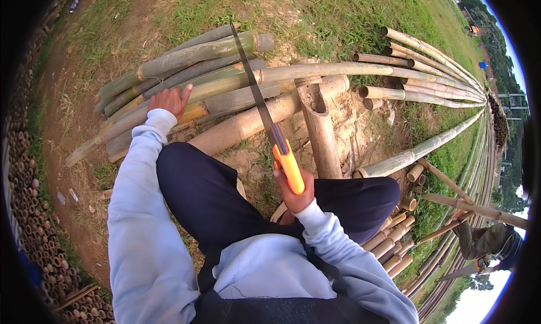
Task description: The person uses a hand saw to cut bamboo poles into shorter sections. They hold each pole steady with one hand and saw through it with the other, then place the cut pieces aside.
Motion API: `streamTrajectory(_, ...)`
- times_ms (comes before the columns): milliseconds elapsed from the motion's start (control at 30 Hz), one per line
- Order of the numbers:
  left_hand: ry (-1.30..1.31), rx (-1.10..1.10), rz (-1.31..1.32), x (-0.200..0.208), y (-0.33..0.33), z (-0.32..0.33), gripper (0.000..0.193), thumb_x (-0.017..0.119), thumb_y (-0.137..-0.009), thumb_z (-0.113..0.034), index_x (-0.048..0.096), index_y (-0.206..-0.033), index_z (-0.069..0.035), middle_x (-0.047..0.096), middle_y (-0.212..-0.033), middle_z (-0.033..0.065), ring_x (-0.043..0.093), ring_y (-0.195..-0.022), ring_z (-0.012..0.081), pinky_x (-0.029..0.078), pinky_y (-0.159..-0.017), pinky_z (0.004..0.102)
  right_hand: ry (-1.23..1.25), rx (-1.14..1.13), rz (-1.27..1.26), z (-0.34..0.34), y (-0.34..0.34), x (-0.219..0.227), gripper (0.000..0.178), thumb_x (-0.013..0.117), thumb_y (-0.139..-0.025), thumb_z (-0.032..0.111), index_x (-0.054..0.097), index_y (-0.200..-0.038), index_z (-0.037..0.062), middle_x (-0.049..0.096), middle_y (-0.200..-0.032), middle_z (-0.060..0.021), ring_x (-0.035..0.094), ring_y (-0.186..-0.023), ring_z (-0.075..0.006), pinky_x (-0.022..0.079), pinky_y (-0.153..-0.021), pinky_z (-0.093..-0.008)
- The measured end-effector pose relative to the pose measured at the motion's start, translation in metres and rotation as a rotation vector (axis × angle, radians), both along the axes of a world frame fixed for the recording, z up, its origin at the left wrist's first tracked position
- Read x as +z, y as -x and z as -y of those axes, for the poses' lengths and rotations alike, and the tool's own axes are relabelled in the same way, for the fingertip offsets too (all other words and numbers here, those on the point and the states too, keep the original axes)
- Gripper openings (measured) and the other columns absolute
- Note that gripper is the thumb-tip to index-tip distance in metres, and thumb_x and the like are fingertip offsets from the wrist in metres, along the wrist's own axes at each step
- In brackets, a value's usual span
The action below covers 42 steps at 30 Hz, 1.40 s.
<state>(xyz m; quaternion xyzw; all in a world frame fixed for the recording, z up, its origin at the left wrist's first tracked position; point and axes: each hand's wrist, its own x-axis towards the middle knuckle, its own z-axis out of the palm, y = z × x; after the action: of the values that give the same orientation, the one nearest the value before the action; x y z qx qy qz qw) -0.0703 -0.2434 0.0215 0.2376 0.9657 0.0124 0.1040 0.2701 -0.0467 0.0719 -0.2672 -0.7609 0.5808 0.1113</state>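
My right hand [295, 193] is closed round the orange handle of a hand saw [251, 78]. Its long dark blade points up and away from me, crossing a long bamboo pole [315, 71]. Farther left, my left hand [170, 103] grips that pole from above, its fingers over the top. Several greenish cut bamboo lengths [186, 62] lie side by side around my left hand. A thick bamboo piece [248, 121] lies beneath the pole, and a notched bamboo post [321, 132] stands against it in front of my knees.
More long poles [434, 59] stretch away to the right. Stacked short bamboo pieces [45, 262] line the left side. Cut lengths [391, 242] lie beside my right knee. At the far right another person [484, 242] is beside slanting poles. Dirt and grass surround the work.
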Motion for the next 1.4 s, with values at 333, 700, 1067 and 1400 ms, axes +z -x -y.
streamTrajectory(333,-0.016,-0.014,0.000,-0.001,0.002,0.007,0.070,0.030,-0.106,-0.063,0.074,-0.107,-0.008,0.074,-0.095,0.0249,0.070,-0.096,0.0450,0.053,-0.088,0.0549,-0.070,0.030,-0.051,0.015,-0.067,0.019,0.016,0.075,-0.093,0.010,0.070,-0.100,-0.0027,0.062,-0.065,-0.0096,0.060,-0.057,-0.0160,0.048,-0.057,-0.0335)
streamTrajectory(700,-0.029,0.004,-0.025,0.003,0.004,-0.003,0.071,0.030,-0.106,-0.064,0.074,-0.107,-0.009,0.074,-0.095,0.0234,0.070,-0.096,0.0441,0.053,-0.088,0.0552,-0.003,-0.022,-0.188,-0.009,0.081,-0.023,0.023,0.077,-0.093,0.014,0.064,-0.085,-0.0027,0.057,-0.064,-0.0068,0.052,-0.058,-0.0134,0.047,-0.058,-0.0324)
streamTrajectory(1067,-0.023,0.013,0.010,0.007,0.008,0.008,0.072,0.030,-0.105,-0.065,0.073,-0.110,-0.008,0.074,-0.095,0.0244,0.070,-0.097,0.0454,0.052,-0.089,0.0552,-0.047,0.066,-0.021,0.020,-0.027,0.007,0.018,0.075,-0.094,0.014,0.066,-0.097,-0.0017,0.064,-0.070,-0.0127,0.064,-0.062,-0.0212,0.050,-0.060,-0.0340)
streamTrajectory(1400,-0.073,-0.015,-0.072,-0.021,0.008,-0.013,0.065,0.036,-0.106,-0.058,0.073,-0.107,-0.004,0.071,-0.097,0.0301,0.068,-0.096,0.0491,0.050,-0.088,0.0586,-0.173,0.079,-0.150,-0.028,0.077,-0.015,0.027,0.072,-0.092,0.023,0.062,-0.091,-0.0016,0.062,-0.075,-0.0254,0.060,-0.069,-0.0475,0.049,-0.063,-0.0479)
